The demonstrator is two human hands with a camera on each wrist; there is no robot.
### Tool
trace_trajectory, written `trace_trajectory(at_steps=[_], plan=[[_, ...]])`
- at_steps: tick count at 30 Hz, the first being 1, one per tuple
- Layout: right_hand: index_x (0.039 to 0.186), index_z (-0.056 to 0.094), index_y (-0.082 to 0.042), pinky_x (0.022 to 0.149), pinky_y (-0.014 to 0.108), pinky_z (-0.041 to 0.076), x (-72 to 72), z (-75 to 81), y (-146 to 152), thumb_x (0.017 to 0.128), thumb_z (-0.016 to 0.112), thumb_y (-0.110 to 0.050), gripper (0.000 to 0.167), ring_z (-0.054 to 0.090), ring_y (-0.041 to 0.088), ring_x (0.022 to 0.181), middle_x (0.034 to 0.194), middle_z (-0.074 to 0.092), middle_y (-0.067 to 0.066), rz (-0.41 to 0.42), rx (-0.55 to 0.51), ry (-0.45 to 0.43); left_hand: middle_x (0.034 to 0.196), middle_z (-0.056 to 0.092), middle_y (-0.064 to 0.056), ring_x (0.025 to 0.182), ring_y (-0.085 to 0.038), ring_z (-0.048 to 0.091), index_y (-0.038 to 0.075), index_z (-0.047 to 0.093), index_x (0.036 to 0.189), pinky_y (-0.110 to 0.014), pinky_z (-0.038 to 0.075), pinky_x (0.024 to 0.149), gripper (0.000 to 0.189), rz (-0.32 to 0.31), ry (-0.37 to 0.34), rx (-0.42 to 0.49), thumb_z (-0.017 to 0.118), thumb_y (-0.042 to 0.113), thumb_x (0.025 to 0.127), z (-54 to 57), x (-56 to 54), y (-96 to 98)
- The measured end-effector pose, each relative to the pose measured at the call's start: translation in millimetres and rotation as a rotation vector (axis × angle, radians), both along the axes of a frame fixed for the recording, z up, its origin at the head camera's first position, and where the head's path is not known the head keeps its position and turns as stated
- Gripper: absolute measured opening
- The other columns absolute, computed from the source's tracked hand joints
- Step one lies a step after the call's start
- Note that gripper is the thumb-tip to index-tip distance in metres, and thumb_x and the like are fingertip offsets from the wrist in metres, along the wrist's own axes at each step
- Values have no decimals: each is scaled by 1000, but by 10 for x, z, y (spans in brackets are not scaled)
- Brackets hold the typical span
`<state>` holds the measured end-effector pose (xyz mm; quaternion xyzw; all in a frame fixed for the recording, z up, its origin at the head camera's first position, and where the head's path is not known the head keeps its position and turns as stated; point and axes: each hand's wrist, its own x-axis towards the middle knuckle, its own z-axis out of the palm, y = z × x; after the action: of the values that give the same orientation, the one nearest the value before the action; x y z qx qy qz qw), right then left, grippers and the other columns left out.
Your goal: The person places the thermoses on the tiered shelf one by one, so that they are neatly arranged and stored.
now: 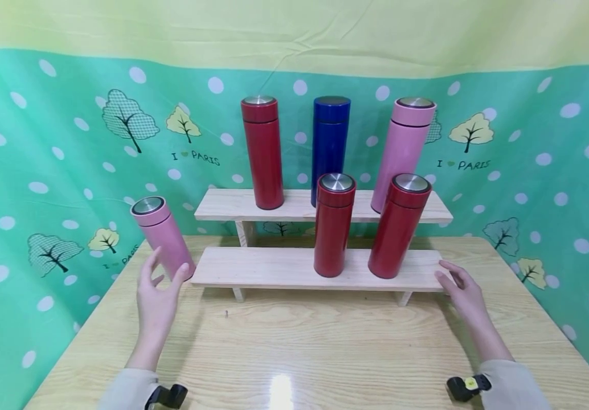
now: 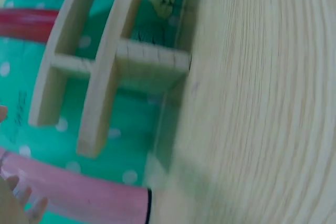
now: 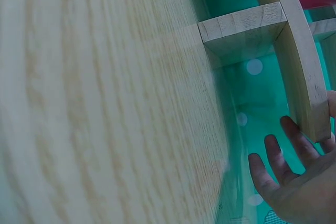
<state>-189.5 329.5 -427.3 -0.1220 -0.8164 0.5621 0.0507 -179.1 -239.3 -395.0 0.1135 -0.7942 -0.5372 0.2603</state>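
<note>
A pink thermos bottle (image 1: 165, 239) stands on the table just left of the two-tier wooden shelf. My left hand (image 1: 157, 299) is right in front of it, thumb and fingers spread apart at its lower body; in the left wrist view the fingertips (image 2: 35, 209) overlap the pink bottle (image 2: 94, 195). My right hand (image 1: 465, 293) is at the right end of the lower shelf board (image 1: 258, 266). Its thumb lies by the board's edge, and in the right wrist view the other fingers (image 3: 278, 161) extend loosely past the board's end (image 3: 315, 114).
On the lower board stand two dark red thermoses (image 1: 332, 233) (image 1: 397, 233). The upper board (image 1: 217, 204) bears a red thermos (image 1: 264, 154), a blue one (image 1: 330, 142) and a pink one (image 1: 404, 148). Behind the wooden table (image 1: 325, 341) hangs a green dotted cloth (image 1: 530, 188).
</note>
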Motion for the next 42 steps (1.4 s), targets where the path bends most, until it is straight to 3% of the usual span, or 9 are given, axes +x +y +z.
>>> trace_trajectory(at_steps=[3, 5, 10, 23, 28, 37, 42], plan=[[153, 32, -5, 111, 56, 28, -10, 0, -10, 100, 54, -46, 71, 16, 39, 147, 161, 16, 18, 0, 16, -1, 153, 37, -6, 138, -25, 37, 17, 35, 153, -42, 35, 107, 73, 55, 15, 31, 71, 36, 92, -54, -45, -142], [153, 31, -4, 111, 55, 28, -13, 0, -13, 100, 54, -46, 71, 17, 38, 147, 161, 16, 17, -1, 24, -4, 154, 36, -5, 139, -23, 35, 16, 32, 154, -46, 33, 109, 76, 65, 22, 46, 71, 36, 92, -90, -77, -230], [153, 30, -3, 110, 56, 30, -16, -1, -17, 100, 53, -47, 72, 17, 40, 146, 162, 15, 18, -9, 27, -18, 158, 30, -1, 143, -19, 28, 18, 25, 156, -43, 29, 112, 82, 66, 0, 71, 71, 37, 91, -170, -158, -386], [155, 28, -6, 114, 55, 23, -1, -25, -11, 100, 53, -49, 74, 11, 38, 148, 163, 11, 15, -24, 12, -42, 162, 18, -1, 147, -15, 17, 23, 8, 159, -40, 20, 117, 97, -18, -16, 78, 75, 34, 89, -238, -345, -575], [155, 27, -5, 114, 57, 22, 13, -34, -6, 100, 53, -48, 74, 8, 38, 148, 163, 9, 15, -22, 21, -46, 162, 21, 1, 147, -15, 19, 26, 9, 159, -40, 20, 117, 99, -40, 11, 67, 77, 32, 88, -247, -421, -619], [155, 28, -7, 115, 55, 22, 12, -15, -25, 100, 54, -47, 73, 8, 35, 149, 164, 10, 12, -35, 6, -56, 162, 19, 0, 147, -19, 20, 27, 8, 160, -45, 21, 117, 99, -76, -15, 71, 77, 33, 88, -259, -514, -663], [155, 27, -7, 112, 56, 27, 12, 7, -38, 100, 52, -48, 73, 12, 37, 148, 163, 10, 13, -25, 15, -49, 162, 21, -3, 146, -22, 23, 29, 7, 159, -48, 22, 116, 100, -91, -10, 84, 77, 32, 88, -243, -572, -658]])
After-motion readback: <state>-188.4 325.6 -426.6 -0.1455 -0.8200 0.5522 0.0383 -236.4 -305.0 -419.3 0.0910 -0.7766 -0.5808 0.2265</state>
